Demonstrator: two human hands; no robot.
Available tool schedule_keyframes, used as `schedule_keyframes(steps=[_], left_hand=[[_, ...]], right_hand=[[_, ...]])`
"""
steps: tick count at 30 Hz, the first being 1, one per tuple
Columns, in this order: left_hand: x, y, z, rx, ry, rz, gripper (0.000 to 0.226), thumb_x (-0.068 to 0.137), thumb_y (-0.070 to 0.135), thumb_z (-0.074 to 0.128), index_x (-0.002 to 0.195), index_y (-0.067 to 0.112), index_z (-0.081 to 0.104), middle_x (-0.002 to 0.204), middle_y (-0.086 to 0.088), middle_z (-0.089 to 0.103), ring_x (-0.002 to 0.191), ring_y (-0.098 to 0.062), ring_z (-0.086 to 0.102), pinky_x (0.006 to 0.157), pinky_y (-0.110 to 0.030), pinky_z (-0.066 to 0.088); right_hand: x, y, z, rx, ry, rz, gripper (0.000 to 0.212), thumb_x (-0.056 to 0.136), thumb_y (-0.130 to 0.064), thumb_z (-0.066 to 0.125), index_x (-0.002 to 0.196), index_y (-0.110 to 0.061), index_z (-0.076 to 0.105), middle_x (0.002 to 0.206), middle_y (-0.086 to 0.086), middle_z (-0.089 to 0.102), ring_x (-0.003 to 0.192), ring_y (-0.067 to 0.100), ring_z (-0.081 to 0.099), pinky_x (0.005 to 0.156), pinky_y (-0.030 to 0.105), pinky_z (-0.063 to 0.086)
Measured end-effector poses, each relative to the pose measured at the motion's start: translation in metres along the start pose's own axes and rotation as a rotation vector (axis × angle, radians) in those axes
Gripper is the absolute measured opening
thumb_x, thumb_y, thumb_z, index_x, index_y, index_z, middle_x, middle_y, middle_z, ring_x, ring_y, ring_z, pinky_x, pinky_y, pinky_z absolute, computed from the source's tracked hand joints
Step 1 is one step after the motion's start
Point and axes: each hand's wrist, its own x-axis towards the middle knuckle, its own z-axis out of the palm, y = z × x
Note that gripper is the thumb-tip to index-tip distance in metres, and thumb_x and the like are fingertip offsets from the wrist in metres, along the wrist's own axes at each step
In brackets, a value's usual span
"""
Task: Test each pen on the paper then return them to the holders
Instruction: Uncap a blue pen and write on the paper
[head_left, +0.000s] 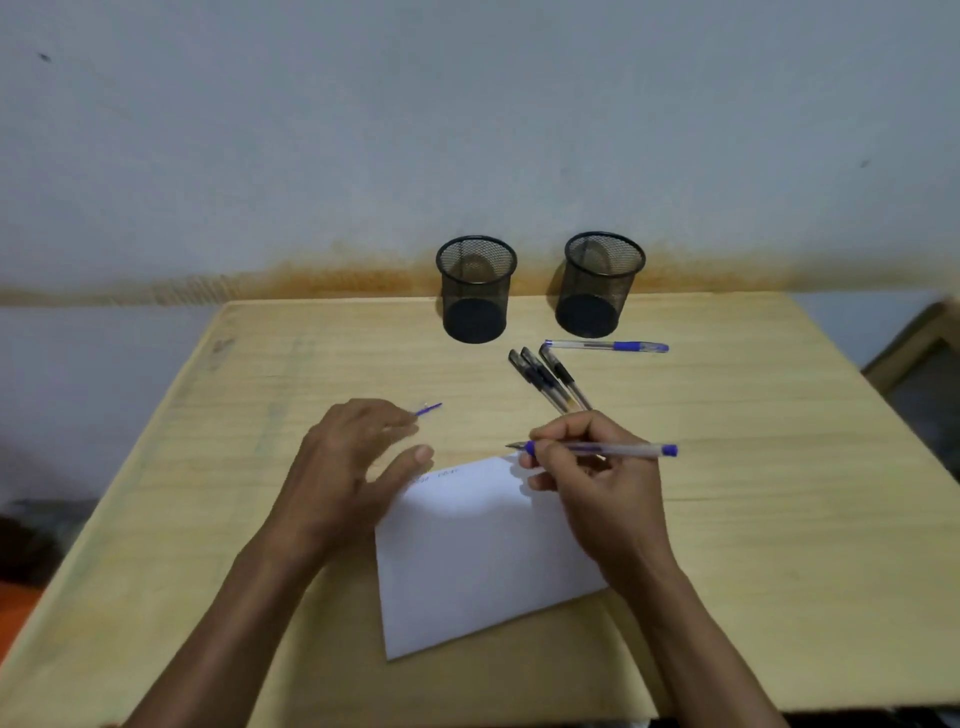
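My right hand (587, 483) grips an uncapped blue pen (618, 450), its tip pointing left just above the far right corner of the white paper (478, 561). A few small scribbles mark the paper's far edge. My left hand (353, 462) hovers with relaxed fingers at the paper's far left corner. A small blue pen cap (429, 409) pokes out just past its fingertips; I cannot tell whether they touch it. Three black pens (545, 379) lie bunched beyond my right hand, and a capped blue pen (608, 345) lies past them. Two black mesh holders (475, 288) (602, 283) stand at the back.
The wooden table (779, 467) runs to a stained wall behind the holders. Its left edge drops off near dark clutter on the floor, and a wooden frame (919, 358) leans at the right.
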Motion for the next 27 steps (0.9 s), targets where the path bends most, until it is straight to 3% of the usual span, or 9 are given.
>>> schedule_keyframes(steps=[2,4,7,10,13,18,22,27], left_hand=[[-0.01,-0.009,0.001,0.065,-0.083,0.152,0.044,0.086,0.056,0.062,0.106,0.02,0.076,0.113,0.004,0.072,0.11,-0.011,0.062,0.097,-0.02,0.043],[-0.015,-0.016,0.004,0.073,-0.158,0.201,0.046,0.086,0.061,0.063,0.108,0.023,0.077,0.119,0.001,0.071,0.113,-0.015,0.063,0.099,-0.036,0.046],[-0.02,-0.017,0.007,0.065,-0.209,0.195,0.047,0.079,0.07,0.065,0.106,0.033,0.077,0.124,0.001,0.069,0.115,-0.02,0.063,0.097,-0.05,0.045],[-0.022,-0.014,0.004,0.07,-0.236,0.171,0.051,0.075,0.074,0.064,0.106,0.036,0.076,0.126,0.002,0.068,0.118,-0.02,0.061,0.104,-0.049,0.04],[-0.022,-0.015,0.004,0.072,-0.228,0.166,0.052,0.074,0.076,0.063,0.106,0.038,0.076,0.128,0.005,0.066,0.12,-0.017,0.058,0.108,-0.042,0.034],[-0.021,-0.018,0.006,0.066,-0.215,0.192,0.051,0.075,0.074,0.063,0.106,0.036,0.076,0.128,0.003,0.066,0.12,-0.019,0.059,0.104,-0.049,0.04],[-0.026,-0.019,0.009,0.071,-0.205,0.171,0.054,0.075,0.074,0.062,0.111,0.036,0.074,0.133,0.004,0.064,0.129,-0.019,0.055,0.11,-0.054,0.034],[-0.027,-0.017,0.008,0.087,-0.228,0.148,0.056,0.076,0.074,0.059,0.118,0.038,0.07,0.14,0.003,0.06,0.136,-0.016,0.049,0.115,-0.054,0.03]], right_hand=[[0.0,0.0,0.01,-0.029,-0.057,0.003,0.009,0.082,0.004,0.075,0.081,-0.004,0.07,0.081,0.007,0.077,0.074,0.013,0.075,0.065,0.028,0.062],[-0.001,0.004,0.02,-0.085,-0.075,-0.001,0.012,0.078,0.006,0.075,0.079,-0.003,0.068,0.079,0.007,0.076,0.07,0.013,0.072,0.064,0.027,0.06],[-0.006,0.016,0.027,-0.171,-0.062,0.006,0.019,0.078,0.002,0.073,0.074,-0.016,0.066,0.072,0.008,0.073,0.066,0.028,0.069,0.064,0.04,0.058],[-0.01,0.022,0.024,-0.189,-0.074,0.024,0.018,0.078,0.002,0.074,0.073,-0.014,0.068,0.069,0.008,0.071,0.06,0.022,0.065,0.062,0.037,0.055],[-0.01,0.017,0.025,-0.213,-0.077,-0.015,0.017,0.075,0.004,0.077,0.074,-0.011,0.069,0.074,0.007,0.074,0.067,0.027,0.07,0.063,0.034,0.057],[-0.001,0.014,0.038,-0.27,-0.113,-0.041,0.016,0.068,-0.002,0.077,0.065,-0.012,0.065,0.065,0.007,0.071,0.06,0.021,0.063,0.055,0.039,0.052],[0.001,0.026,0.036,-0.299,-0.137,-0.026,0.021,0.065,-0.006,0.075,0.059,-0.012,0.057,0.059,0.005,0.065,0.056,0.013,0.053,0.052,0.035,0.044],[0.003,0.031,0.037,-0.294,-0.123,-0.044,0.02,0.066,-0.006,0.078,0.06,-0.008,0.059,0.06,0.01,0.064,0.056,0.021,0.053,0.051,0.044,0.046]])
